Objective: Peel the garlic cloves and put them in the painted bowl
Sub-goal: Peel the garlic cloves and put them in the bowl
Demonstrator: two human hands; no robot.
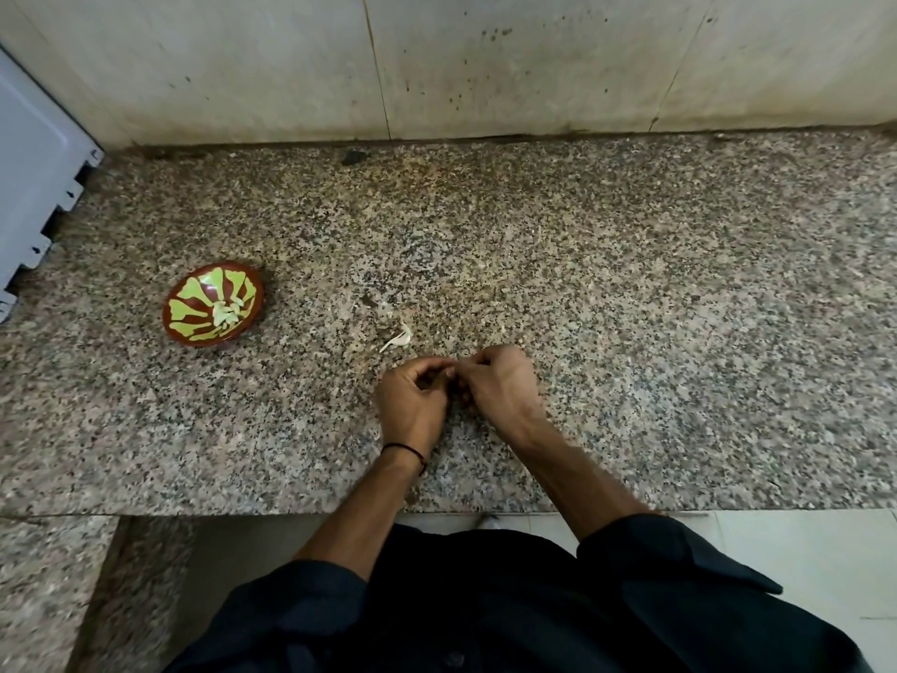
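The painted bowl, brown with yellow-green stripes, sits on the granite counter at the left. Pale peeled cloves lie in its bottom. My left hand and my right hand meet at the counter's middle front, fingers curled and fingertips pinched together around something small. The clove between them is hidden by the fingers. A scrap of white garlic skin lies just beyond my hands.
A tiled wall rises at the back of the counter. A white appliance edge stands at the far left, behind the bowl. The counter's front edge runs just below my wrists.
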